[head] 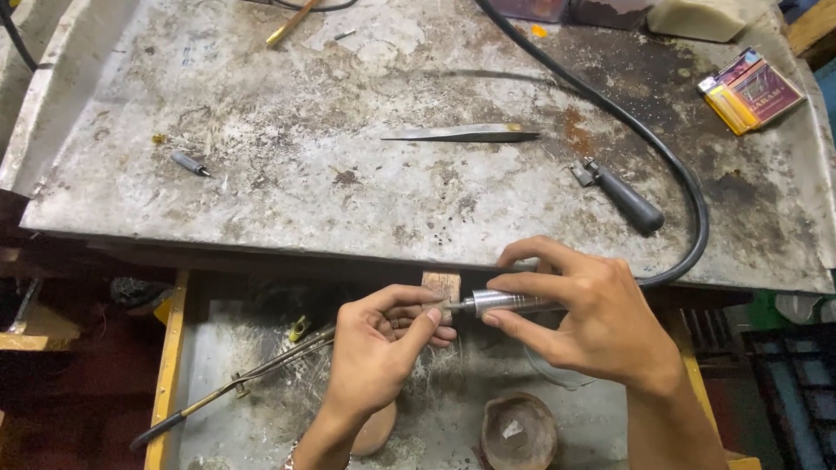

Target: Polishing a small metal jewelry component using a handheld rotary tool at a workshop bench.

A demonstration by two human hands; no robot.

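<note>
Metal handpiece lies gripped in the right hand, its tip meeting the left hand, whose fingertips pinch closed on a piece too small to identify. Just behind the fingertips sits a wooden peg at the bench edge. Beyond the fingers on the bench lie tweezers; a black hose runs from the handpiece.
</note>
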